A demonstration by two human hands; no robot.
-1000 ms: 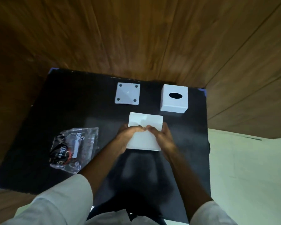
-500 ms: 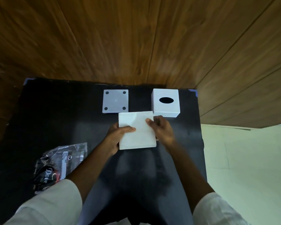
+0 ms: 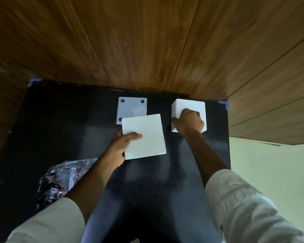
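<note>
My left hand (image 3: 123, 146) grips a white square stack of tissues (image 3: 144, 136) by its left edge, thumb on top, holding it over the middle of the black table (image 3: 63, 128). My right hand (image 3: 189, 122) lies with curled fingers on top of the white cube-shaped tissue box (image 3: 200, 106) at the back right and covers its oval opening; its thumb is against the box's left side. A flat white square panel with dark corner dots (image 3: 132, 106) lies at the back, partly hidden under the stack.
A crinkled dark plastic wrapper with a label (image 3: 63, 179) lies at the front left of the table. Wooden wall panels (image 3: 147, 41) stand right behind the table. Pale floor (image 3: 270, 163) shows to the right of the table's edge.
My right hand let go of the tissue stack and moved up and right onto the box. The left hand alone now holds the stack, shifted slightly left.
</note>
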